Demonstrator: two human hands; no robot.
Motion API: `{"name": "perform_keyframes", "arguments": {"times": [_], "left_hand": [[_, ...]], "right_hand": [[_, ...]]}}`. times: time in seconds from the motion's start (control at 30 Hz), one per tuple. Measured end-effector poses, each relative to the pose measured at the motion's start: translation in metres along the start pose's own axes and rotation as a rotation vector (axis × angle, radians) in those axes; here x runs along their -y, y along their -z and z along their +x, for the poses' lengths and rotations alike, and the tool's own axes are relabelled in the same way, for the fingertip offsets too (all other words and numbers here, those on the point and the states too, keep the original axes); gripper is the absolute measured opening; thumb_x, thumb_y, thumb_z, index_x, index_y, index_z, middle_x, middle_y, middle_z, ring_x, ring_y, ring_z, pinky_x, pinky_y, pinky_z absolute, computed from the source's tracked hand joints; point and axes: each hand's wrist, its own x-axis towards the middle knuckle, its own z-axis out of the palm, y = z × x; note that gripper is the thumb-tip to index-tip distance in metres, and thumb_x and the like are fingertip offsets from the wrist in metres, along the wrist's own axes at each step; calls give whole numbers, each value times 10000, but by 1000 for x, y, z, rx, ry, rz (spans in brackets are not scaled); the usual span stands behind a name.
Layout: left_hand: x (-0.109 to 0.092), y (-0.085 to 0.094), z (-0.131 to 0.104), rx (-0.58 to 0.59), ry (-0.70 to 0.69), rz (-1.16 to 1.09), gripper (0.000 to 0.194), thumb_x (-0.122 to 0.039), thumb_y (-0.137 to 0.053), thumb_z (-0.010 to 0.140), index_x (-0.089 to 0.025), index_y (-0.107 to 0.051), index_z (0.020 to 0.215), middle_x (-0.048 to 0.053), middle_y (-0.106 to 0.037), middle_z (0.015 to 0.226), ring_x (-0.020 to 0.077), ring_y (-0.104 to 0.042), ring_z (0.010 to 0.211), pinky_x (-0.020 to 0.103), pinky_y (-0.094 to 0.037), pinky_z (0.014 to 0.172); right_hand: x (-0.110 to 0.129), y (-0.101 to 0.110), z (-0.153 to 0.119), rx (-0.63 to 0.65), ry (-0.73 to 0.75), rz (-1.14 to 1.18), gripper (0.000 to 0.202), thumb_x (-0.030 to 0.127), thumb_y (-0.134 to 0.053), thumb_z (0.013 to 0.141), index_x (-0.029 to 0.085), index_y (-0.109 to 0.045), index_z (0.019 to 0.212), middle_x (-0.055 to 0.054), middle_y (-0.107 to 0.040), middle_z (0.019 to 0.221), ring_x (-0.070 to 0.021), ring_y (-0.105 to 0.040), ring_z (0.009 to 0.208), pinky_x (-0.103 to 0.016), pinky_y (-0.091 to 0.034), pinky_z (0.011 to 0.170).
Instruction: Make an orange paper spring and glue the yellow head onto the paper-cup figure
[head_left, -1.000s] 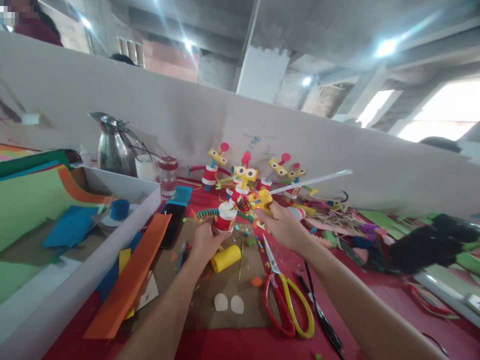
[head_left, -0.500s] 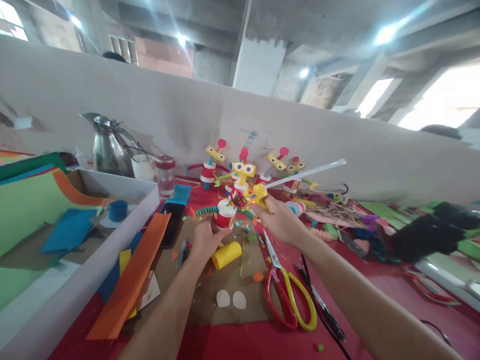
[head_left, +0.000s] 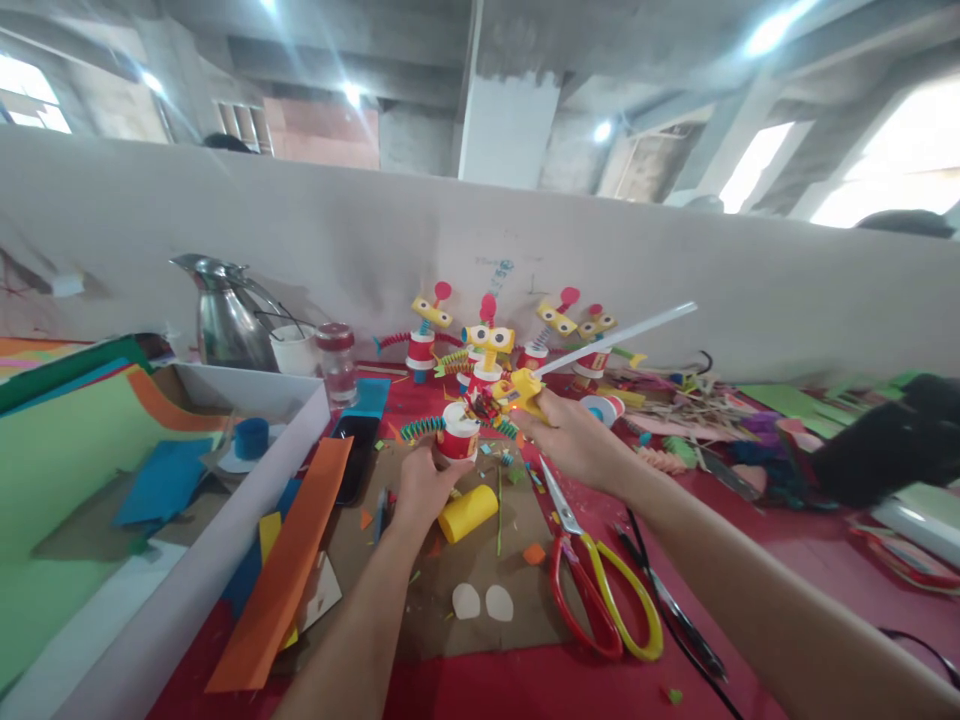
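My left hand [head_left: 426, 482] is closed around a red and white paper cup [head_left: 458, 440] with folded green paper arms at its sides. In my right hand [head_left: 562, 425] is a yellow glue gun [head_left: 519, 390], a long clear glue stick rising from its back. The gun's nozzle is over the white top of the cup; I cannot tell whether it touches. Just below the cup lies a yellow paper roll [head_left: 469, 513] on the brown cardboard [head_left: 420, 620]. Two white paper pieces [head_left: 466, 601] rest nearer to me.
Scissors [head_left: 592, 570] with red and yellow handles lie right of the cardboard, beside a pen-like tool and black cord [head_left: 675, 610]. Several finished cup figures [head_left: 489, 340] stand by the wall. A white box [head_left: 247, 480], orange strip [head_left: 292, 560], jar [head_left: 337, 365] and steel jug [head_left: 229, 315] are left.
The camera view has shifted slightly, so the table things appear a little further right. Both hands keep their holds on the cup and the glue gun, with the nozzle still over the cup's top.
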Motion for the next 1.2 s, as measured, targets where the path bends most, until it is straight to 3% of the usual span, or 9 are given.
{"name": "perform_keyframes", "arguments": {"times": [0.27, 0.57, 1.2], "left_hand": [[0, 0, 0, 15, 7, 36, 339, -328, -728, 696, -140, -610, 953, 93, -713, 871, 207, -657, 801, 286, -449, 715], [-1, 2, 0, 14, 2, 32, 345, -327, -724, 701, -138, -610, 966, 90, -719, 865, 196, -663, 779, 273, -452, 697], [2, 0, 0, 6, 17, 24, 351, -349, -721, 692, -153, -598, 957, 71, -708, 834, 194, -654, 750, 273, -449, 690]], "right_hand": [[0, 2, 0, -26, -32, -46, 211, 373, -437, 897, 197, -544, 854, -74, -642, 788, -238, -598, 747, -273, -333, 598], [0, -2, 5, 0, -12, -13, 254, 389, -397, 914, 176, -534, 908, -118, -663, 927, -262, -611, 865, -288, -369, 660], [-2, 6, 3, -1, -46, -80, 252, 409, -423, 897, 193, -524, 814, -84, -658, 848, -233, -609, 776, -270, -347, 607]]}}
